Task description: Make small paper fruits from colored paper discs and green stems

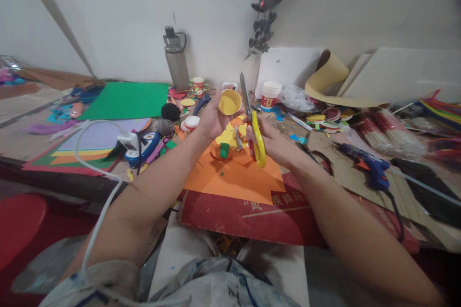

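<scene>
My left hand (213, 120) is closed round a small yellow paper cup (230, 102), its open mouth turned toward me. My right hand (273, 144) grips scissors with yellow handles (257, 140); their metal blades (244, 93) point up, just right of the cup. Both hands are raised over an orange paper sheet (234, 177) that carries small cut pieces, one of them green (224, 150).
A grey water bottle (176, 60) stands by the wall. Green paper (126, 100) and stacked coloured sheets (97, 141) lie at left. A blue glue gun (370, 168) lies at right. A red-and-white cup (269, 96), round paper discs and a red box flap (252, 218) surround the work spot.
</scene>
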The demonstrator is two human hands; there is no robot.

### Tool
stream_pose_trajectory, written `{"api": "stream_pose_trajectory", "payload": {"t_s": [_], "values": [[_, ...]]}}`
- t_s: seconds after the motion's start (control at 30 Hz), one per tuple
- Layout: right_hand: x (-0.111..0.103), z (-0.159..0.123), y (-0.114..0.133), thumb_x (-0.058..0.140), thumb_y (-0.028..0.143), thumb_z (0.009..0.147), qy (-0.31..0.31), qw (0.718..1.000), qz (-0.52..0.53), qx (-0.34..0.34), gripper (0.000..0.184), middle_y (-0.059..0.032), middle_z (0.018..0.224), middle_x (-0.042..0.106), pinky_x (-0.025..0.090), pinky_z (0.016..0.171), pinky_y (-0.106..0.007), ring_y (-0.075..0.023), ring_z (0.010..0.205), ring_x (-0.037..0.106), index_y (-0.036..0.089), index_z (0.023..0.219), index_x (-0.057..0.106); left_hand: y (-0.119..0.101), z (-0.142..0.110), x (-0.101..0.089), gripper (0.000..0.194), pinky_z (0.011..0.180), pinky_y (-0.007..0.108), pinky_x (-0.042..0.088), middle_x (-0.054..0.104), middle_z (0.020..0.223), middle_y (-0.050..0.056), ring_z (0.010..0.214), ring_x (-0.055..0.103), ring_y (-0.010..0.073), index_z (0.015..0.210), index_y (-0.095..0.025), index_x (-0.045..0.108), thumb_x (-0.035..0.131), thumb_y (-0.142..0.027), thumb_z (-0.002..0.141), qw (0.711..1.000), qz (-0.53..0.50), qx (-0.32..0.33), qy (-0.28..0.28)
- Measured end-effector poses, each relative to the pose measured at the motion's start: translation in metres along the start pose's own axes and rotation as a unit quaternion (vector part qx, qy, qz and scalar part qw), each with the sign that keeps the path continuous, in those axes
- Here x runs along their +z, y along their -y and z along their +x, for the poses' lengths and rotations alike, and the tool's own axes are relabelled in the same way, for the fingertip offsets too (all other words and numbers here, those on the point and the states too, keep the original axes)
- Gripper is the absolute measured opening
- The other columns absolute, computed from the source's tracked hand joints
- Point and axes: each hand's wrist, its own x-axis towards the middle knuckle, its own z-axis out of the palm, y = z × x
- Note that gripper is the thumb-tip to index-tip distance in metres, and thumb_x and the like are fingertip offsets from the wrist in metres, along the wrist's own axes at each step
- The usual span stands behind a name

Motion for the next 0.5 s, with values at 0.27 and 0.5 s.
{"api": "stream_pose_trajectory", "payload": {"t_s": [0.27,0.5], "values": [[0.0024,-0.0003,-0.0031,0.073,0.061,0.093,-0.06,0.992,0.072,0.078,0.04,0.0093,0.06,0.054,0.036,0.029,-0.026,-0.0122,0.034,0.048,0.028,0.099,0.051,0.0,0.0039,-0.0025,0.052,0.1,0.04,0.066,0.085,0.123,0.012,0.126,0.077,0.031,0.138,-0.022,0.074,0.06,-0.059,0.105,1.0,0.006,-0.006,-0.027],[0.005,-0.0035,0.0043,0.061,0.027,0.086,-0.039,0.992,0.063,0.1,0.022,0.0111,0.058,0.056,0.04,0.029,-0.025,-0.0138,0.033,0.051,0.028,0.106,0.052,-0.0002,0.0084,-0.0088,0.052,0.103,0.041,0.065,0.085,0.12,0.014,0.125,0.077,0.0314,0.138,-0.021,0.073,0.064,-0.057,0.101,1.0,0.008,0.008,-0.01]]}}
